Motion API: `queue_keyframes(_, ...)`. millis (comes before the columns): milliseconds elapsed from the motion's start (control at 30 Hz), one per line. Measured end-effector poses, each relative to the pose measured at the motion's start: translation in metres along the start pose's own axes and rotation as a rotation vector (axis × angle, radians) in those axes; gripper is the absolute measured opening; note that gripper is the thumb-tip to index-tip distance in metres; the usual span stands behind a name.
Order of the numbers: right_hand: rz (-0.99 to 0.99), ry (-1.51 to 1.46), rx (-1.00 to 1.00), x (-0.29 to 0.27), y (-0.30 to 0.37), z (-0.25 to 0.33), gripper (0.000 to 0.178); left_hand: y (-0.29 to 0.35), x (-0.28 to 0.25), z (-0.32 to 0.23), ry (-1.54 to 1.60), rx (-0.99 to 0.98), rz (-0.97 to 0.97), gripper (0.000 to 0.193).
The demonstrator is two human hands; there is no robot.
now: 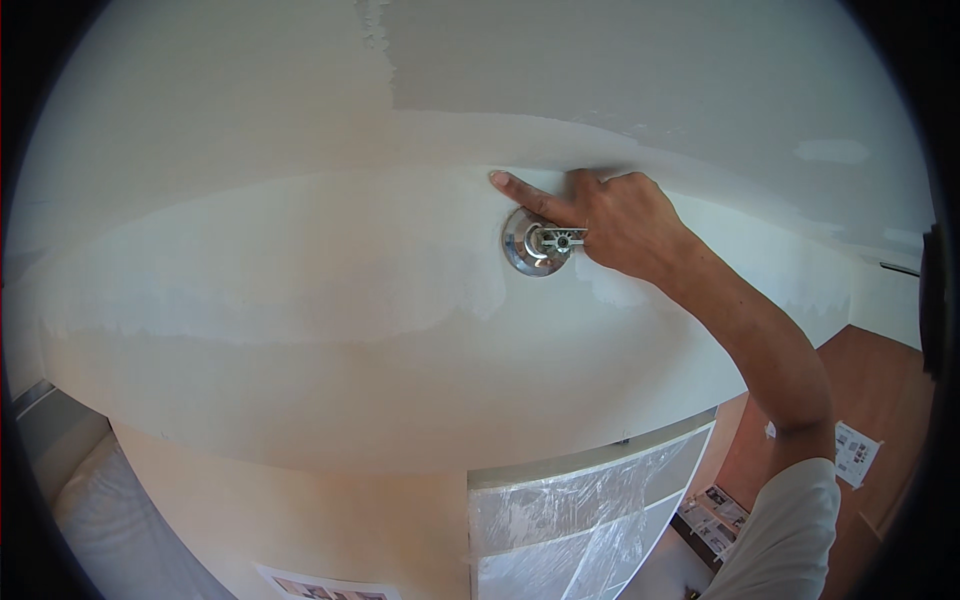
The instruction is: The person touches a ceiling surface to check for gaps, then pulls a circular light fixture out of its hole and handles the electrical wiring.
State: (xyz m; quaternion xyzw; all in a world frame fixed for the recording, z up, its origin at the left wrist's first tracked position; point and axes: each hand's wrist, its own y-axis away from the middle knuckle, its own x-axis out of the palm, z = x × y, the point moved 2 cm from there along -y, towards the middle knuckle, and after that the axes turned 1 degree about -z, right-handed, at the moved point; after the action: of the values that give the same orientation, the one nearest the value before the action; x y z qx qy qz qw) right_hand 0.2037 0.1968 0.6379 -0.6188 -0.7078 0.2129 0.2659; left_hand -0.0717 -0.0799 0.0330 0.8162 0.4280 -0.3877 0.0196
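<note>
My right hand [630, 222] is raised to the seam where the white wall [300, 270] meets the ceiling [650, 70]. One digit is stretched out to the left, its tip against the seam, and nothing shows in the hand. The other fingers are bent and partly hidden behind the knuckles. Just below the hand, a chrome sidewall sprinkler head [563, 241] sticks out of the wall through a round chrome cover plate [521, 243]. The hand's lower edge overlaps the sprinkler's right end; I cannot tell whether they touch. My left hand is out of view.
Patches of filler mark the wall and ceiling. Below stands a panel covered in clear plastic film [550, 515]. Printed sheets hang on the lower wall [325, 585] and on a brown surface [855, 455] at right. Grey sheeting [120, 520] lies at lower left.
</note>
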Motion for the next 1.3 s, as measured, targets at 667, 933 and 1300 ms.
queue_keyframes(667,0.071,-0.058,0.139,0.010,0.032,-0.013,0.094,0.001,-0.002,0.003,-0.021,0.018,0.002,0.040)
queue_keyframes(933,0.127,-0.093,0.189,0.020,0.078,-0.040,0.085,-0.002,0.003,0.004,0.004,-0.016,0.015,0.038)
queue_keyframes(1300,-0.021,-0.210,0.199,0.013,0.073,-0.013,0.090,0.002,-0.011,-0.028,-0.147,-0.005,-0.027,0.032)
